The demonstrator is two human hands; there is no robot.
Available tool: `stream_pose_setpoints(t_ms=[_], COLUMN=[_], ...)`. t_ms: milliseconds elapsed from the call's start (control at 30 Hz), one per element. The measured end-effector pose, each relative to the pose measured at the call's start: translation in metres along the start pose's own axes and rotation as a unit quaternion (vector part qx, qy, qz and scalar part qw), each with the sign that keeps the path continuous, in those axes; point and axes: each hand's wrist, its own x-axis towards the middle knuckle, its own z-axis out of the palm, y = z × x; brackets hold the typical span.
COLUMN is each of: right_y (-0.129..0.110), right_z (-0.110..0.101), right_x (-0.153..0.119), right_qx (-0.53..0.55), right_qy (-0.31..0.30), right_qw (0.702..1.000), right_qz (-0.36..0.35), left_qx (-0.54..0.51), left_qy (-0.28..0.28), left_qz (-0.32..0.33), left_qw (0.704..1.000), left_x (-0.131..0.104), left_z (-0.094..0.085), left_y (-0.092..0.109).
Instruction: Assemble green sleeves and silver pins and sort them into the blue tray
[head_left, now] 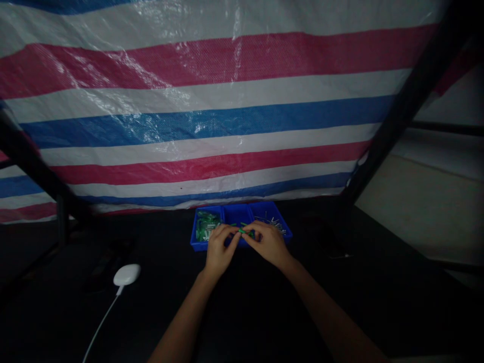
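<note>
Green plastic-looking bit — small green piece (241, 231) — pinched between the fingertips of both hands, left hand (218, 248) on its left end, right hand (271, 244) on its right. Thumbs and fingers closed on it; exact shape too small to tell. The piece sits in the grip, over the near side of a blue tray (200, 247).

Just left of the grip, partly behind the left hand: tray compartment with green pieces (204, 220), some pale bits among them. Directly beyond the grip: middle compartment (237, 212), blue floor showing. Right of the grip, beyond the right hand: thin metal pins (279, 224), lying loose, pointing various ways.

Farther left and nearer the body than the grip: white rounded device (127, 275) with white cable (99, 322). Below everything, black table (242, 312). Well beyond the grip — striped sheet (212, 126), red, white, blue.
</note>
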Motion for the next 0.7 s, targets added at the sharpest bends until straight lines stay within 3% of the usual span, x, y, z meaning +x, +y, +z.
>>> stream_pose_setpoints(t_ms=[700], right_y=[0.0020], right_z=[0.0076], right_x=[-0.0018], right_qx=[-0.001], right_qy=[-0.007], right_qw=[1.000], right_qz=[0.009], left_qx=[-0.042], left_qy=[-0.021], left_qz=[-0.001], left_qw=[0.999], left_x=[-0.0007], left_z=[0.0023], left_y=[-0.0011])
